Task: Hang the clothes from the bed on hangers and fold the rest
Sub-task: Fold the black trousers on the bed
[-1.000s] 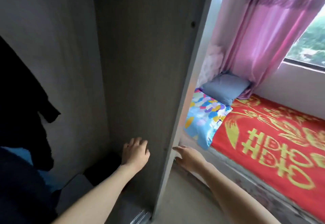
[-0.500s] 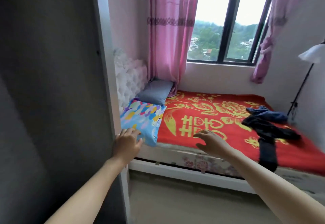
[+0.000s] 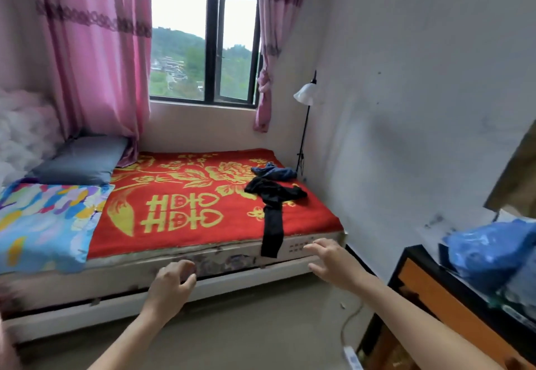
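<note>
A bed with a red and gold blanket (image 3: 185,195) fills the middle of the view. On its right part lies a black garment (image 3: 272,195), one long end hanging over the mattress edge. Behind it, near the wall, sits a crumpled dark blue garment (image 3: 274,171). My left hand (image 3: 171,285) hovers in front of the mattress side, fingers loosely curled, holding nothing. My right hand (image 3: 329,259) is stretched out near the bed's right corner, fingers spread, just right of the hanging black end and not touching it.
A grey pillow (image 3: 78,160) and a colourful folded quilt (image 3: 43,218) lie at the bed's left end. A floor lamp (image 3: 304,126) stands in the far corner. A dark and orange cabinet (image 3: 435,297) with a blue plastic bag (image 3: 490,250) is at right. A white cable runs across the floor.
My view has swung right from the wardrobe to the bed. Both hands have left the wardrobe edge and moved right, the right one nearing the black garment.
</note>
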`<state>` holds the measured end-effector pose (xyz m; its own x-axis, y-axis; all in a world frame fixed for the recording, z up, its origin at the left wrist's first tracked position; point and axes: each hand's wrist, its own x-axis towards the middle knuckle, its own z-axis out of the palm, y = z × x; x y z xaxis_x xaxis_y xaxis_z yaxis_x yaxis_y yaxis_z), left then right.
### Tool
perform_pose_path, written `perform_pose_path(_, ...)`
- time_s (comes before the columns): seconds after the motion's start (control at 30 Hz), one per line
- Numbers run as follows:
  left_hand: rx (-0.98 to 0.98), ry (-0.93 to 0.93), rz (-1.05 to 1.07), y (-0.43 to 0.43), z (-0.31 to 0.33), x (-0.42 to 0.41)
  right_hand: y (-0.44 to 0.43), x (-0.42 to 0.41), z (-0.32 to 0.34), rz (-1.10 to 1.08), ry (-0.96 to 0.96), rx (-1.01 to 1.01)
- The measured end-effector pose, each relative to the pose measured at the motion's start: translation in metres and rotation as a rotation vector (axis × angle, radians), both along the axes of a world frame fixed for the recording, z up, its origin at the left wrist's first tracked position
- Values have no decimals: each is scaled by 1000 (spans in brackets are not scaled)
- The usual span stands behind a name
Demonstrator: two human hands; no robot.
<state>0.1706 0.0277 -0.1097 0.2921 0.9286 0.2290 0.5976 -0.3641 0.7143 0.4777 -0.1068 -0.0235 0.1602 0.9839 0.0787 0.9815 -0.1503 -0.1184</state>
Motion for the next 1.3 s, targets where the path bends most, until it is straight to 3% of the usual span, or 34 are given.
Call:
perform_pose_path(0.23,43,88,-134,-23,0,94,-63,57,1,-194,-6,6)
perform_pose_path(0.47,112,82,-194,3,23,137,-54,77,1,-239,-7,-3)
perform_pose_path(0.7,71,97,-182,87,20,155,15,98,1,-220,-69,-51)
perform_pose_path(0.97,26,112,-94,212,23,158,159,128,22,-233,-101,17)
perform_pose_path(1.1,25,178,-100,255,19,168,212,137,10,-212,-173,-13)
perform_pose_path(1.3,-23,224,-124,295,-3,209,246,176,-23,-239,-118,-97)
